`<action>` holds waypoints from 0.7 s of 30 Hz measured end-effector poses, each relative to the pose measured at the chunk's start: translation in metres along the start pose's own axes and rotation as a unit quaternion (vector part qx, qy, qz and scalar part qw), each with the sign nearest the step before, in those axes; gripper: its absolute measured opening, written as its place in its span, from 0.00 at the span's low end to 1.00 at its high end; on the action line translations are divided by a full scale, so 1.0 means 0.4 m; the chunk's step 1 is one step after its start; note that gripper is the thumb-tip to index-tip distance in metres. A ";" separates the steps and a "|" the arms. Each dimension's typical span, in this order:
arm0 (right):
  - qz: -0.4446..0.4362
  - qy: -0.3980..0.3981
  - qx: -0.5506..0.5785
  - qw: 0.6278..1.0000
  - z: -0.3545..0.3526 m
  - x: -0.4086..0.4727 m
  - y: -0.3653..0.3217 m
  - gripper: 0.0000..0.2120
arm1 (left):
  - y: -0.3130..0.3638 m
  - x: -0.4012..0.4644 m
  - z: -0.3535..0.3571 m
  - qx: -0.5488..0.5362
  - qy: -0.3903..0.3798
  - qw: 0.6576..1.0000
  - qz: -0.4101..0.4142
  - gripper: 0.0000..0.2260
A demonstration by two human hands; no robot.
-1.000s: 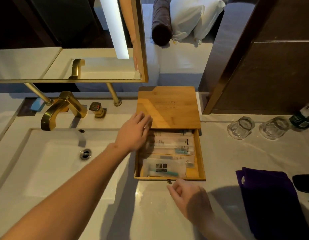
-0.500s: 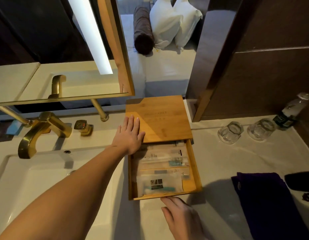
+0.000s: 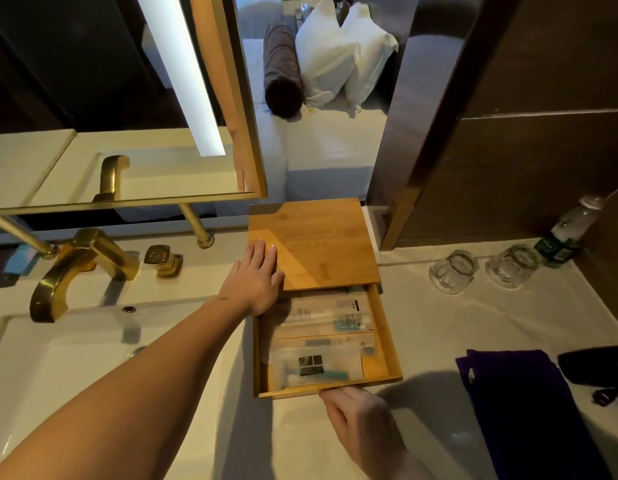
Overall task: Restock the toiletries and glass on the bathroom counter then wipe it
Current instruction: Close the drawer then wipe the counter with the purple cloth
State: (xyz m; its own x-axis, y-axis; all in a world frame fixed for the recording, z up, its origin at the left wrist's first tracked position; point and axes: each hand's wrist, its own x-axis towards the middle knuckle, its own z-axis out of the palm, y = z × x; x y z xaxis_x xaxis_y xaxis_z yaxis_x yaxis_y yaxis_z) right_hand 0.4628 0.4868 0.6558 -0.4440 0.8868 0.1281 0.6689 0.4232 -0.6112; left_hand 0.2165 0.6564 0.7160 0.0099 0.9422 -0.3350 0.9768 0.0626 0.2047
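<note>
From the head camera, looking down at the white bathroom counter [image 3: 439, 327]: a bamboo box [image 3: 314, 247] sits against the back edge, its drawer [image 3: 387, 344] slid out toward the person and holding packaged toiletries [image 3: 321, 341] in clear sleeves. The left hand [image 3: 255, 278] lies flat with fingers spread on the box's lid at its left side, holding nothing. The right hand [image 3: 359, 420] is at the drawer's front edge, fingertips touching it underneath; how far they curl around it I cannot tell.

Left of the box are the gold faucet [image 3: 75, 268] and its small handle [image 3: 163, 259] over the white sink [image 3: 58, 368], with a gold-framed mirror [image 3: 127, 133] above. To the right, two glasses [image 3: 453, 271] stand upside down near the wall, a water bottle [image 3: 567, 233] just beyond them. A dark purple cloth [image 3: 522, 410] lies folded at the near right, with a black object [image 3: 595, 367] beside it that is cut off by the frame.
</note>
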 end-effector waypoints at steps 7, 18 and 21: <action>0.044 0.039 0.034 0.998 0.020 0.021 0.009 0.06 | -0.004 -0.004 -0.021 -0.042 -0.024 0.999 0.000 0.29; 0.076 0.070 0.025 0.994 0.046 0.154 0.039 0.06 | -0.003 -0.009 -0.021 -0.016 -0.029 0.999 0.004 0.29; 0.090 0.063 0.016 0.994 0.044 0.192 0.046 0.06 | -0.004 -0.009 -0.020 -0.015 -0.028 0.999 0.003 0.29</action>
State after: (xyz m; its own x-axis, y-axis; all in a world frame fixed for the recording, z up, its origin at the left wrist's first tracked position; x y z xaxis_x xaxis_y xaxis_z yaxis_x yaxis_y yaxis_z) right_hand 0.4304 0.5592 0.6407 -0.2392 0.9648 0.1097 0.7104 0.2509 -0.6575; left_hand 0.2132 0.6555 0.7242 0.0290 0.9224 -0.3851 0.9699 0.0672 0.2339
